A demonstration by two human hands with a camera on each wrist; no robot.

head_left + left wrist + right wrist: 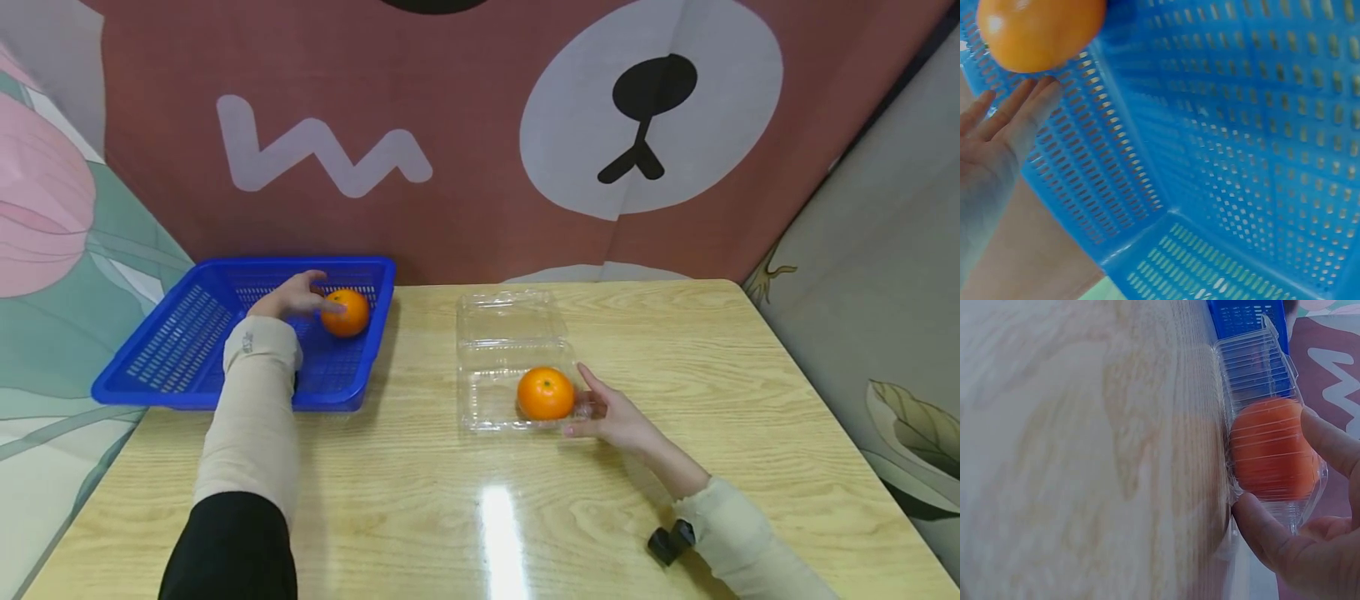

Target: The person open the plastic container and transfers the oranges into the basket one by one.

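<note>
An orange (pixel 346 313) lies in the right part of the blue plastic basket (pixel 322 396). My left hand (pixel 294 297) reaches over it from the left, its thumb overlapping the fruit. In the left wrist view, the fingers extend just below the orange (pixel 1041 31). A second orange (pixel 546 393) sits in the right side of the base of a clear plastic clamshell container (pixel 487 392), whose lid is folded back. My right hand (pixel 618 419) is at the container's right end, thumb and fingers spread; the right wrist view shows the thumb at its lower edge.
The basket stands at the left back of the wooden table (pixel 405 500), against a brown printed cloth (pixel 465 225). A black device (pixel 670 542) is at my right wrist. Patterned cloth also hangs along both sides.
</note>
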